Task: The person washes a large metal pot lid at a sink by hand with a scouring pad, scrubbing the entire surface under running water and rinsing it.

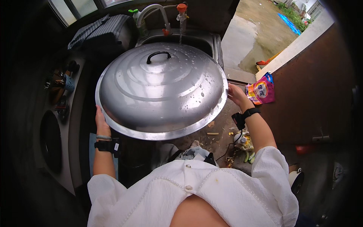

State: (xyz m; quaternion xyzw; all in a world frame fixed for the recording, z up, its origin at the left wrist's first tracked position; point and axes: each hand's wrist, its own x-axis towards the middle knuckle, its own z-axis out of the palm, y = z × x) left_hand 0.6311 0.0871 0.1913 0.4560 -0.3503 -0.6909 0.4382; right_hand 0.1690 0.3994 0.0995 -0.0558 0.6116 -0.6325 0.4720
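Between my two hands is a large domed metal lid (pixel 158 82) with a black handle (pixel 158 56) on top. My left hand (pixel 101 120) grips its rim at the lower left, and my right hand (pixel 236 93) holds the rim at the right; the fingers of both are partly hidden by it. Water drops dot the lid's right side. Beyond it, a metal sink (pixel 217 45) is largely covered from view. Water runs from a tap with an orange top (pixel 181 8) and passes behind the lid's far edge.
A curved white faucet (pixel 153 8) and a green-capped bottle (pixel 136 14) stand behind the sink. Utensils in a blue holder (pixel 69 82) and a dark wok (pixel 51 142) are at left. At right lie a pink packet (pixel 261 89) and vegetable scraps (pixel 246 143), near an open doorway.
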